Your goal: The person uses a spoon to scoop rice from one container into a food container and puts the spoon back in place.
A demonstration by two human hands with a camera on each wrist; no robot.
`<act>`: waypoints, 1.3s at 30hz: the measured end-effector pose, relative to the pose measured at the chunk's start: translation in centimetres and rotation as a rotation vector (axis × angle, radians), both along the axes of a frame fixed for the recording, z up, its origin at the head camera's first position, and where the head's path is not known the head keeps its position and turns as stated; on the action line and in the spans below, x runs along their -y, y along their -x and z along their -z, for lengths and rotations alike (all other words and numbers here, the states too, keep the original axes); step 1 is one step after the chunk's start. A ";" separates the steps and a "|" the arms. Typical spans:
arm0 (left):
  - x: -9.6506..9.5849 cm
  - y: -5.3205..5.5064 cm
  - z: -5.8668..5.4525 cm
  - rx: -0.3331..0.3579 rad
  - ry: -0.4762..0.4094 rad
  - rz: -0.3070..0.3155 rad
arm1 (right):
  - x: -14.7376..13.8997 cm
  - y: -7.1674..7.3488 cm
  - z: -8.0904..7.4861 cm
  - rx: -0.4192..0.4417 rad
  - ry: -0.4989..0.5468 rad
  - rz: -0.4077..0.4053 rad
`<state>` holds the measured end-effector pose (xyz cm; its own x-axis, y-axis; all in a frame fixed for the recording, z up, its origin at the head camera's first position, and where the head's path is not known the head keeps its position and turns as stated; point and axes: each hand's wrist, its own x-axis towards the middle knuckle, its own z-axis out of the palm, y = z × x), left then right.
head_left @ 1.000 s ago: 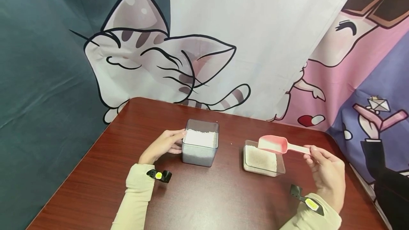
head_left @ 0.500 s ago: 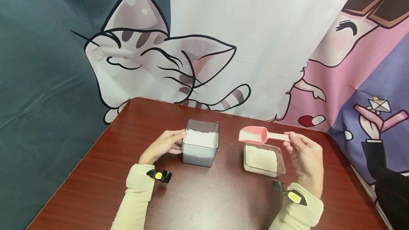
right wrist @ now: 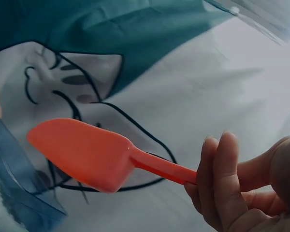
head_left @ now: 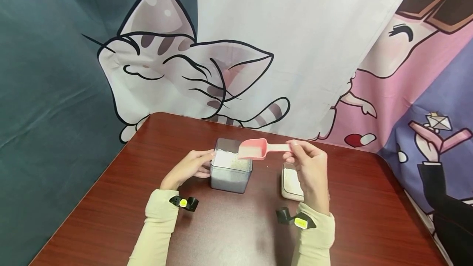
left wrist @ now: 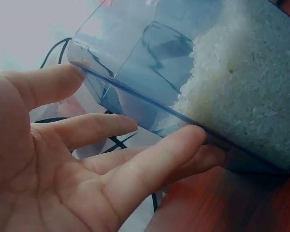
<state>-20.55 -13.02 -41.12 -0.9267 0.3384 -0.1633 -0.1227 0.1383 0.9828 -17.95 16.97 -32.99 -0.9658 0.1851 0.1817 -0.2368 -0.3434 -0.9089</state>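
My right hand (head_left: 310,167) pinches the end of the handle of a pink scoop (head_left: 260,145), with pale grains lying in its bowl. The bowl hangs over the right rim of a tall, clear bluish box (head_left: 229,182). White rice (left wrist: 251,82) fills much of that box and slopes up to one side in the left wrist view. Against the box's left side rests my left hand (head_left: 189,167), its fingers (left wrist: 159,157) fairly straight and touching the wall and rim. From below, the right wrist view shows the scoop's orange-looking underside (right wrist: 84,152).
Right of the box, a low clear tray (head_left: 292,196) of cream-coloured grains stands partly hidden behind my right hand and wrist. Both sit on a reddish-brown wooden table (head_left: 221,233). A cloth printed with cartoons (head_left: 166,65) hangs right behind the table's back edge.
The right hand has carried the scoop leftward, from over the low tray to over the tall box's right rim. The left hand and both containers have stayed in place.
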 end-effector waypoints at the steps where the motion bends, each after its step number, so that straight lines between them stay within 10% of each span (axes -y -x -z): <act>1: 0.0 0.0 0.0 0.001 0.002 -0.003 | 0.4 0.0 0.0 0.002 -0.019 0.000; 24: 0.0 -0.1 -0.1 0.004 -0.002 -0.012 | 4.3 0.6 1.1 0.030 -0.284 0.021; 39: 0.2 -0.2 0.0 0.001 0.001 -0.011 | 6.3 -0.5 0.1 -0.131 -0.524 0.172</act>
